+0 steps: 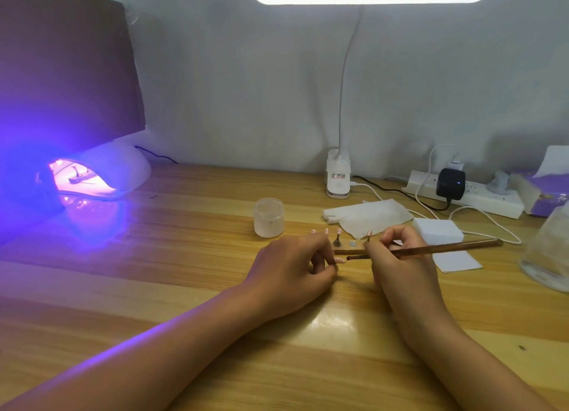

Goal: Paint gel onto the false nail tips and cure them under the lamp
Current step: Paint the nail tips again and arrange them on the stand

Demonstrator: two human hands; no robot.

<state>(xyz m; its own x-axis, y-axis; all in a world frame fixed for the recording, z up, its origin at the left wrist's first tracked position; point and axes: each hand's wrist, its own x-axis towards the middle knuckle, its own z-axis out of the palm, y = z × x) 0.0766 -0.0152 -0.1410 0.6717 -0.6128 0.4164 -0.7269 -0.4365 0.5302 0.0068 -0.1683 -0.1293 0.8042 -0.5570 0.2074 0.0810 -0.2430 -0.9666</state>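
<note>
At the far left of the wooden worktop [184, 256] stands the white curing lamp [123, 170]. It glows violet, and a small stand sits inside its lit mouth; what the stand carries is too blurred to tell. A dark board [67, 72] leans behind it. Nearer the middle sits a small open jar [268, 217] of pale gel.

Just in front of the jar, the left hand [295, 269] rests on the worktop with its fingers curled, pinching a pink nail tip [340, 260] at the fingertips. Behind it more pink tips on little stands [338, 236] are lined up in a row.

The right hand [400, 256] grips a long brown brush [431, 249] like a pen. Its dark end reaches the held nail tip; whether they touch I cannot tell.

Farther back are the desk lamp [338, 176] on its clip base, a crumpled paper wipe [369, 216], a white block [437, 229] and a power strip [480, 198]. A tissue box [542, 195] and a clear plastic tub [548, 250] sit at the right edge.
</note>
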